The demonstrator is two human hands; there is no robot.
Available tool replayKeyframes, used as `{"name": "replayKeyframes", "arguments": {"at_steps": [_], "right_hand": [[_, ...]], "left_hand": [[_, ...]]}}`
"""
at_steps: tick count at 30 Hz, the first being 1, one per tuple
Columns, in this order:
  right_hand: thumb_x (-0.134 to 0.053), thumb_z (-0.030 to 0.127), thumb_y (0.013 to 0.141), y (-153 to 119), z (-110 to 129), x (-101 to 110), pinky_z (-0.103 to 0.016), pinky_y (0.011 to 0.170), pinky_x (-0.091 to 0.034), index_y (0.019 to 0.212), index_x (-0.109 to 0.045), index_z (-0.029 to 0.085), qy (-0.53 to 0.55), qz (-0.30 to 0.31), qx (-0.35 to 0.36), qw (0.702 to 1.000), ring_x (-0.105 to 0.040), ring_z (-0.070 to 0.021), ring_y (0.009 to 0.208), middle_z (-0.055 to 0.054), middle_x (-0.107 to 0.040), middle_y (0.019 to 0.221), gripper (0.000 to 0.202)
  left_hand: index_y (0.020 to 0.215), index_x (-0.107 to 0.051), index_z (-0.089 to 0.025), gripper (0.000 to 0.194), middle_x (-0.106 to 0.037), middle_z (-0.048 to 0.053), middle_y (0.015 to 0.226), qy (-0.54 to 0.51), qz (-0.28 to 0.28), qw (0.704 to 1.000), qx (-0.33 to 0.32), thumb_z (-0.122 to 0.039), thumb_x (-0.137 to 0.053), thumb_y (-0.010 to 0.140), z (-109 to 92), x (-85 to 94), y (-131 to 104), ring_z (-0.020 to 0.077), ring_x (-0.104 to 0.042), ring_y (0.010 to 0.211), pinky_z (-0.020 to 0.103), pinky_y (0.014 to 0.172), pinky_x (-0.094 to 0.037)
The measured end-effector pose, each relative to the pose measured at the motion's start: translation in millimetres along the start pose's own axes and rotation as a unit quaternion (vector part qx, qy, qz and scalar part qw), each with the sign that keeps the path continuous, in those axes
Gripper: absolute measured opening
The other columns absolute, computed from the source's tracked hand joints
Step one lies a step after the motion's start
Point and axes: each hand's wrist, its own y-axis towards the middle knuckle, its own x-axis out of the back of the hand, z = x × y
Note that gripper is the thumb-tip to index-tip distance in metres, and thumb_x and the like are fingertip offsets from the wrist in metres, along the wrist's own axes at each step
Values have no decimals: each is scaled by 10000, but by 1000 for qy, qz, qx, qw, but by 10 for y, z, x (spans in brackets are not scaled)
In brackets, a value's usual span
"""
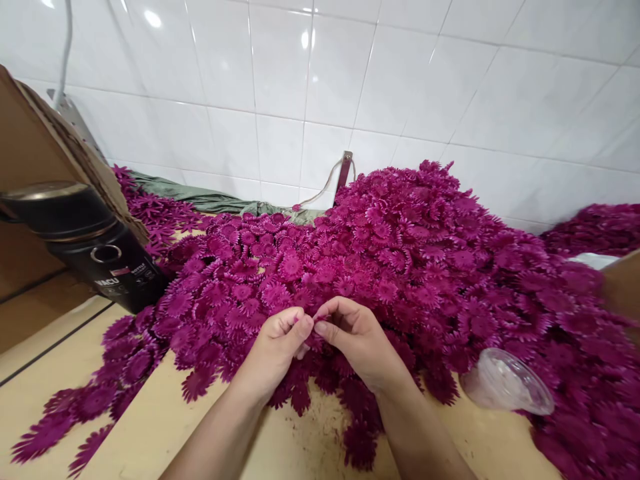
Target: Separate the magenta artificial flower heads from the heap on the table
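Observation:
My left hand (283,335) and my right hand (354,335) meet at the fingertips in the middle of the view. Both are closed in a pinch, thumb against finger. Between them shows a bit of a small magenta piece (316,319), its colour like the flowers around it; most of it is hidden by my fingers. Just beyond and beneath my hands spreads a large heap of magenta artificial flower heads (400,240) with toothed petals.
At the left, a black vacuum bottle (107,250) leans beside a cardboard box (45,140). A clear plastic tub (507,381) with whitish contents sits tilted at the right. Loose flowers (93,400) lie on the tan tabletop (150,413). Behind stands a white tiled wall (280,80).

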Motion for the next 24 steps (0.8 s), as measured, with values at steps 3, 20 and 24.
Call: {"name": "replayKeyframes", "arguments": {"at_steps": [3,20,24], "right_hand": [[-633,249,639,43,-3,119,-218,543,-368,653,-565,182,-24,-115,47,992,-446,-84,553,52,-518,582,96],[-668,340,635,-47,67,195,-203,549,-395,705,-538,184,20,-122,10,992,-443,-76,560,50,-507,622,215],[-644,355,656,-58,49,168,-215,557,-376,656,-495,186,-15,-121,25,992,-429,-87,568,50,-469,608,225]], "left_hand": [[488,-372,-190,471,-329,-80,427,-1,-29,1000,-8,-592,-574,627,0,9,-7,67,-257,422,207,428,-218],[981,-605,-246,264,-551,53,1067,295,-54,936,-185,-244,-577,719,-119,-23,-62,210,-482,1044,338,933,-340],[862,-629,-217,157,-629,29,865,240,-16,958,-153,-272,-580,723,-150,-130,-20,178,-560,817,290,763,-423]]}}
